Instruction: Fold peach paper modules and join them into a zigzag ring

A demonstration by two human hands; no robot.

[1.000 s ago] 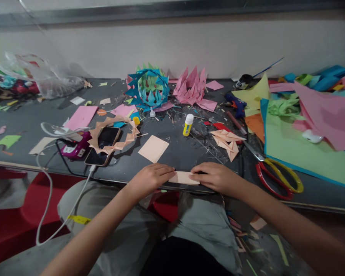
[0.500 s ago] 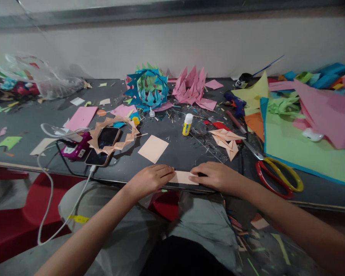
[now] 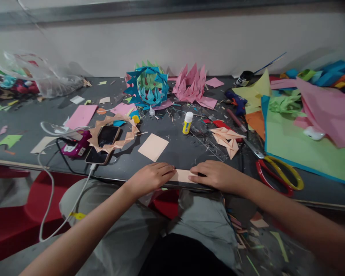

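Observation:
A folded strip of peach paper (image 3: pixel 183 176) lies at the near edge of the dark table (image 3: pixel 178 153). My left hand (image 3: pixel 149 177) presses on its left end with fingers together and flat. My right hand (image 3: pixel 215 174) presses on its right end, fingers curled down on the paper. A loose peach square (image 3: pixel 153 147) lies just beyond the hands. Folded peach pieces (image 3: pixel 227 138) sit to the right of it, and a peach paper ring (image 3: pixel 112 132) lies over a phone (image 3: pixel 102 140) to the left.
Red-and-yellow scissors (image 3: pixel 276 174) lie right of my right hand. A glue stick (image 3: pixel 187 123), a blue-green paper flower (image 3: pixel 148 86), a pink paper flower (image 3: pixel 191 86) and a blue glue gun (image 3: pixel 235 101) stand farther back. Coloured sheets (image 3: pixel 304 142) cover the right side. A white cable (image 3: pixel 50 184) hangs off the left edge.
Both hands stay pressed on the peach strip; the left fingers have slid slightly along it. The view has shifted a little.

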